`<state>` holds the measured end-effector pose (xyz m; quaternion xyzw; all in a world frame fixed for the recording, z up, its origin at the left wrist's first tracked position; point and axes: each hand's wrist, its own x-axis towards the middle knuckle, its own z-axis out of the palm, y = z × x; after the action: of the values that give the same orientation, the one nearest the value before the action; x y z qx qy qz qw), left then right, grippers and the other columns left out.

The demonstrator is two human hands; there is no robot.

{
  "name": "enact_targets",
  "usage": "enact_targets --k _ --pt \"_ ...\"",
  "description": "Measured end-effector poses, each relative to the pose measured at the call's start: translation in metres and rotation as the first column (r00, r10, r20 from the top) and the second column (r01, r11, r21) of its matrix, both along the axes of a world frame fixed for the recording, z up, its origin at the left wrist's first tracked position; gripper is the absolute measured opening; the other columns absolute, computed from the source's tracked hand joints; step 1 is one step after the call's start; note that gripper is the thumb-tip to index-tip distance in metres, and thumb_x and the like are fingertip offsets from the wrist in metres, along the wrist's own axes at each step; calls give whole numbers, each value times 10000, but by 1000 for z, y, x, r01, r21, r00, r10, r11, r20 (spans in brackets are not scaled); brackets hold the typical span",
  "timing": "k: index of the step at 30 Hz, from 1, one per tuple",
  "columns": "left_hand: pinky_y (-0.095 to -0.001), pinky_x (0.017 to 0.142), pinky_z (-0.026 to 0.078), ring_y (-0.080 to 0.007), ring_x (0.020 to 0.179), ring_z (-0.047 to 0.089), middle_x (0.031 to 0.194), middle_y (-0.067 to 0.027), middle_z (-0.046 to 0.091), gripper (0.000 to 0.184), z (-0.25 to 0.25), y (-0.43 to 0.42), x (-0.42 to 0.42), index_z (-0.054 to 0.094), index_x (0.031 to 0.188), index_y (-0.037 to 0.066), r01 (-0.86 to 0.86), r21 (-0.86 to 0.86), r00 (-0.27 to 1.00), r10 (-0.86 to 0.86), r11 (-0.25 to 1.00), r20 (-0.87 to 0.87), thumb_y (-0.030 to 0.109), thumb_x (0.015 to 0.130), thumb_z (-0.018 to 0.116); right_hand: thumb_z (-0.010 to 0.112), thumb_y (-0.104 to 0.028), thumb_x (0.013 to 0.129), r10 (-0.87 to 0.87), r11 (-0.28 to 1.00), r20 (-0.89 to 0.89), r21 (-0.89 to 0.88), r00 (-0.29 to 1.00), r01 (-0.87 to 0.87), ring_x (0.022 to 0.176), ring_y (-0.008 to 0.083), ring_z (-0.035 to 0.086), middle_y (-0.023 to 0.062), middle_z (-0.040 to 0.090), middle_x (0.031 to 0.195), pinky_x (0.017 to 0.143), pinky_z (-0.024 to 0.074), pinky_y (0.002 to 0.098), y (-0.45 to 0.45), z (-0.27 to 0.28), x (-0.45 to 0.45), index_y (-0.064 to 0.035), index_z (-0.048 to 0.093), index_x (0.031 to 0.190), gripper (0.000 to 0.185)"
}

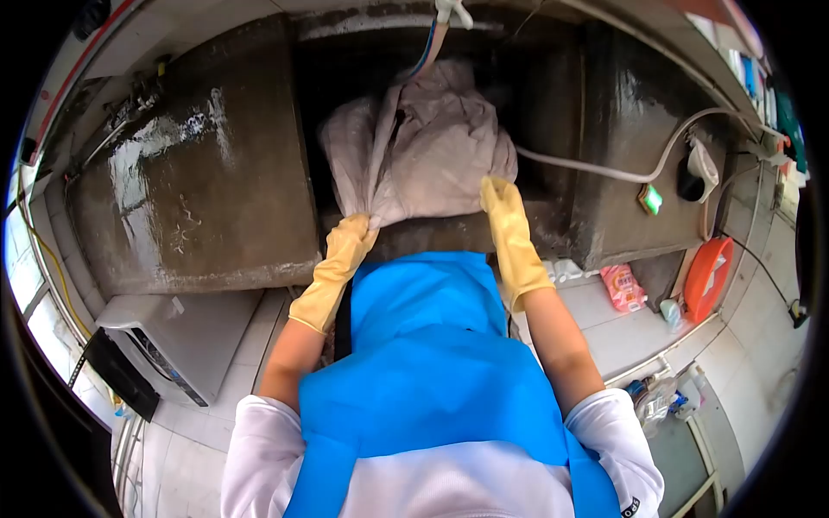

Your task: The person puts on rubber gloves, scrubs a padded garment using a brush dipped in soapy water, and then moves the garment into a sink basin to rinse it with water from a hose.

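Note:
A wet, greyish-pink cloth (445, 160) lies bunched up in the dark stone sink (540, 108), its folds gathered toward the left. My left hand (352, 235), in a yellow rubber glove, is closed on the near left corner of the cloth. At the near right edge, my right hand (501, 197) wears a matching glove and has its fingers closed on the fabric. Above the cloth's far end hangs a white tap (451, 12) with a short tube. A blue apron (432, 363) covers my front, close to the sink's edge.
A wet stone slab (207, 216) is on the left, above a grey appliance (186, 341). A pale hose (604, 171) crosses the right slab, near a green-and-white packet (650, 199). A pink packet (623, 287) and an orange basin (706, 281) stand lower right.

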<state>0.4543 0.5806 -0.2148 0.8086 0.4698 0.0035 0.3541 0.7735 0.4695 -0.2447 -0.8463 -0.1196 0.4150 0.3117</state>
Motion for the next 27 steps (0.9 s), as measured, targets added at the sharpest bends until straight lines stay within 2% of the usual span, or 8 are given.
enact_targets --k 1,3,6,9,11,15,22,27 --pt "-509 685 567 -404 826 702 910 -146 727 206 -5 -10 -6 665 930 37 9 -11 1000 -9 1000 -13 221 890 749 681 -449 998 -104 993 -245 -73 964 88 952 175 666 143 680 1211 840 529 297 30 47 -6 1 579 1353 582" --pt "-477 801 585 -417 974 698 1085 -195 730 284 -19 -27 -17 679 1119 20 -128 95 976 108 987 188 144 874 754 647 -468 1015 -229 937 -198 220 953 271 866 151 645 145 674 1257 811 524 294 33 42 -26 -15 534 1426 623" --pt "-435 933 579 -422 1107 681 1240 -241 685 377 -38 -55 -29 655 1212 -6 -174 49 965 161 983 205 54 860 777 600 -476 1044 -271 888 -335 274 902 369 1024 186 671 137 615 1396 940 486 314 43 67 -28 -131 415 1567 653" --pt "-426 962 579 -424 1150 674 1273 -252 668 375 -52 -72 -38 645 1186 -17 -235 42 947 219 971 236 25 849 804 562 -438 1073 -127 886 -197 418 972 200 1134 201 646 135 577 1442 1017 458 331 42 50 -36 -160 383 1592 616" --pt "-418 922 590 -426 1117 682 1239 -241 678 342 -67 -77 -41 625 1122 -15 -201 179 933 133 963 334 -4 834 808 545 -389 1089 -53 920 -152 378 987 108 1174 210 624 131 548 1463 1054 471 345 35 24 -41 -137 374 1594 590" --pt "-410 943 567 -423 1108 687 1228 -250 684 351 -69 -75 -40 599 1098 -18 -219 139 908 149 966 392 -60 810 794 587 -297 1076 -73 953 -85 289 994 95 1136 212 640 198 529 1443 992 528 309 31 -11 -54 -124 390 1574 563" --pt "-382 851 562 -441 1002 684 1158 -243 679 377 -60 -66 -32 549 1042 -13 -190 80 866 128 979 484 -116 765 783 524 -573 1047 -179 935 -178 276 968 224 1266 312 631 264 519 1491 1085 439 403 23 0 -48 -94 315 1606 764" --pt "-378 852 558 -439 1005 686 1161 -242 679 396 -58 -62 -26 545 1052 -8 -189 30 846 148 981 513 -120 757 784 526 -594 1038 -219 923 -211 272 953 273 1292 324 614 262 504 1508 1144 365 441 25 5 -47 -83 293 1616 806"
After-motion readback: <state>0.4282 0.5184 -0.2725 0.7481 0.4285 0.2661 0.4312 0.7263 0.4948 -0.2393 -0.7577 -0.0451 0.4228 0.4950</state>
